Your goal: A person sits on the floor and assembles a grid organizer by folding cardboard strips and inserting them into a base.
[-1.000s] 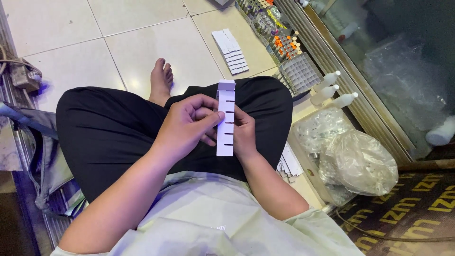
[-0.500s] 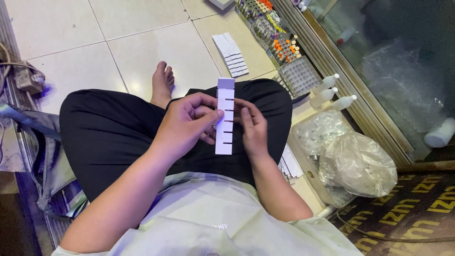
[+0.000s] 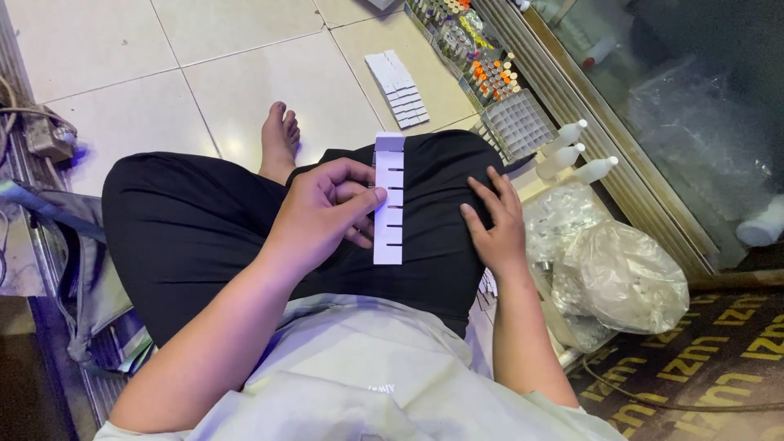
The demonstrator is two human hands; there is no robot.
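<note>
L hand pinches slotted strip; R hand on knee.

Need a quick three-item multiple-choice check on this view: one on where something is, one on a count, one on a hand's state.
1. Where does the stack of loose white strips lie?
A. On the floor tile beyond the knee
B. Inside the plastic bag
C. On the mat

2. How many white squeeze bottles lie beside the empty grid tray?
A. One
B. Three
C. Five

3. What is the right hand doing?
A. Gripping the slotted white strip
B. Lifting a bottle
C. Resting open on the black trouser leg

Answers:
1 A, the stack sits on bare tile past the foot.
2 B, three capped bottles lie in a row.
3 C, its fingers are spread on the trousers, while the left hand alone pinches the slotted white strip.
</note>
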